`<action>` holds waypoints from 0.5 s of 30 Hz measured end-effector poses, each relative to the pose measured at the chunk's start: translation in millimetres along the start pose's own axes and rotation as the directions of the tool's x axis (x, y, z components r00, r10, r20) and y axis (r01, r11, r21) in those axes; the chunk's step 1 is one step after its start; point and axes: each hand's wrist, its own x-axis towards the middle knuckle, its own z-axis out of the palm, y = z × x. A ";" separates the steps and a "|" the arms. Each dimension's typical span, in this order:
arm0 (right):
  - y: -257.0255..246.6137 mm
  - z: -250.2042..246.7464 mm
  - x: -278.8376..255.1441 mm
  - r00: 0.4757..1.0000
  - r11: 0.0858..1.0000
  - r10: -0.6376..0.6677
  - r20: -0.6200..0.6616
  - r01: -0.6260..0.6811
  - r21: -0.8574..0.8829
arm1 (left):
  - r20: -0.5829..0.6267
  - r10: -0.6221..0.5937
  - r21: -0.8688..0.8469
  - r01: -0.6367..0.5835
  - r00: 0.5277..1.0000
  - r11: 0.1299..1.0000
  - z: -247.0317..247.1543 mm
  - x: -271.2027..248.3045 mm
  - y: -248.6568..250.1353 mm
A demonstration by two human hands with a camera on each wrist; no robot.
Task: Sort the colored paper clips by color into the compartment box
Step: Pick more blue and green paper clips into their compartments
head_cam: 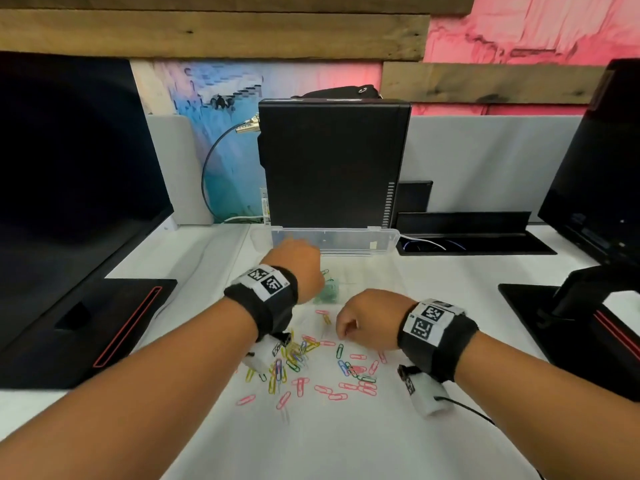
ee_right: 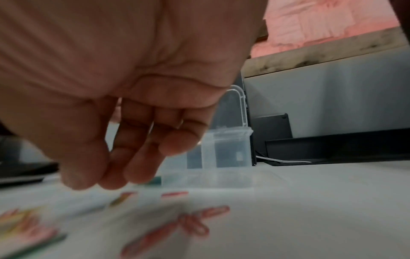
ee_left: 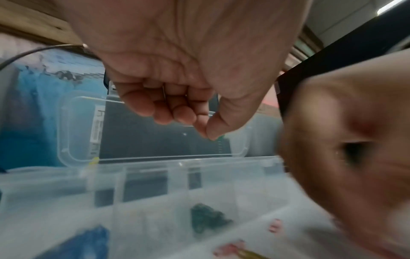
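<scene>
The clear compartment box (head_cam: 367,271) stands at the back of the white table, its lid (head_cam: 332,240) raised against a black computer. My left hand (head_cam: 298,261) hovers over the box; thumb and forefinger pinch a green paper clip (ee_left: 221,137), of which only a sliver shows. Below it, green clips (ee_left: 206,219) fill one compartment and blue clips (ee_left: 82,243) another. My right hand (head_cam: 346,332) hangs over the loose mixed clips (head_cam: 332,372), fingers (ee_right: 135,173) bent down, blurred, nothing seen in them.
A black computer (head_cam: 332,161) stands right behind the box. Dark monitors (head_cam: 69,150) (head_cam: 595,174) flank the table, their bases (head_cam: 86,327) on both sides. A black cable tray (head_cam: 474,237) lies at the back right. Pink clips (ee_right: 184,226) lie nearest my right wrist.
</scene>
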 end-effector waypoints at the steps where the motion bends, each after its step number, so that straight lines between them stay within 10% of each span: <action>1: -3.0 6.2 -1.3 1.000 1.000 -0.008 0.029 0.009 -0.003 | 0.007 -0.014 0.014 0.014 1.000 1.000 -1.1 8.9 -2.2; 9: -9.0 18.0 3.5 0.995 0.999 0.039 0.088 -0.037 -0.023 | -0.017 0.120 -0.052 -0.121 0.993 0.991 8.9 -11.3 -12.0; 15: -15.6 20.2 2.9 0.973 0.989 0.131 0.190 -0.115 -0.097 | 0.254 0.287 -0.095 -0.272 0.924 0.958 26.9 -74.0 -21.6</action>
